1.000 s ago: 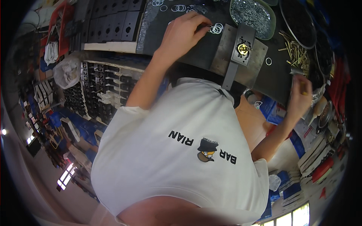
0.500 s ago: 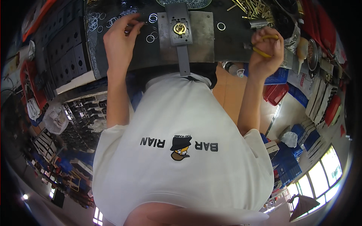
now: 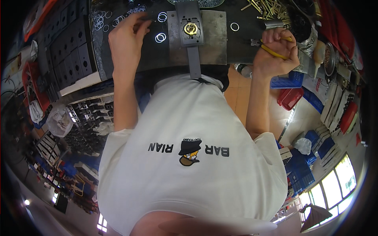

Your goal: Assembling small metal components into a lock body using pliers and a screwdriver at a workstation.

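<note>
In front of me a dark grey lock plate [image 3: 193, 59] with a brass ring and spindle [image 3: 190, 28] lies across a flat metal slab [image 3: 217, 43]. To its left my left hand [image 3: 128, 39] hovers over the dark bench, thumb and forefinger pinched; anything between them is too small to make out. Pairs of thin pale rings [image 3: 160, 37] rest between that hand and the slab. My right hand [image 3: 275, 55], right of the slab, is closed loosely round yellow-handled pliers [image 3: 271, 51]. Their dark jaws point left toward a single ring [image 3: 234, 26].
More loose rings [image 3: 100, 23] lie at the far left. Dark plates [image 3: 71, 47] are stacked beyond them. Brass strips [image 3: 271, 10] are heaped at the far right, near a metal cylinder [image 3: 273, 24]. A blue basket [image 3: 287, 80] and a red tray [image 3: 290, 98] sit below right.
The pliers have turned in my right hand, and their jaws show more clearly to its left. My left hand keeps its pinch in nearly the same place. The whole view has shifted slightly.
</note>
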{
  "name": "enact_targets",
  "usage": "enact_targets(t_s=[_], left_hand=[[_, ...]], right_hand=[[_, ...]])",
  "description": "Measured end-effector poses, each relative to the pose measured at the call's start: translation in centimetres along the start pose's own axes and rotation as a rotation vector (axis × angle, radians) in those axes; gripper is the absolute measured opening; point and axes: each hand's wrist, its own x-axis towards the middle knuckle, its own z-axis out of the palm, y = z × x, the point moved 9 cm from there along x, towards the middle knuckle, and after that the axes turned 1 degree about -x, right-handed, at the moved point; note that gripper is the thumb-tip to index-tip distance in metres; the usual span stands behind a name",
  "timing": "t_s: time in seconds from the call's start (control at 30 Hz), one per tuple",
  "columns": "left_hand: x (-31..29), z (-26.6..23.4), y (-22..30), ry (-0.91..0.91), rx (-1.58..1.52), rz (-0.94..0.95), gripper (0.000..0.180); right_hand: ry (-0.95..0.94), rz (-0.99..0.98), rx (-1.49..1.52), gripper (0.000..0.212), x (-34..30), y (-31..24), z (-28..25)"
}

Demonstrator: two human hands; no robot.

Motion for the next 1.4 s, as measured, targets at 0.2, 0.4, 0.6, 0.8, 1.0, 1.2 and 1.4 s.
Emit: enact_targets(t_s=[0.2, 0.4, 0.6, 0.8, 1.0, 1.2, 1.4], left_hand=[[-0.6, -1.2, 0.5, 0.031, 0.046, -0.015, 0.020], [-2.3, -2.3, 9.6, 0.022, -0.355, 0.400, 0.019], [-1.8, 0.6, 10.4, 0.076, -0.057, 0.513, 0.026], [-1.7, 1.9, 8.6, -0.065, -0.197, 0.343, 0.028], [-2.1, 2.5, 7.3, -0.046, -0.150, 0.269, 0.037], [-3.9, 8.0, 4.3, -0.438, -1.094, -0.269, 0.095], [-3.7, 8.6, 5.1, -0.496, -1.248, -0.294, 0.094]], right_hand=[[0.080, -0.013, -0.100, 0.044, -0.1, 0.2, 0.5], [0.134, -0.105, -0.756, 0.041, -0.5, -1.8, 3.9], [0.017, 0.265, -0.374, 0.042, -1.3, 0.6, 2.0], [-0.190, 0.307, -0.702, 0.039, -0.1, -0.2, 5.1], [-0.502, 0.340, -0.289, 0.043, 2.2, -1.4, 12.8], [-0.736, 0.390, -0.089, 0.050, 1.5, -0.2, 18.6], [-0.602, 0.458, -0.336, 0.043, 0.5, 3.4, 18.0]])
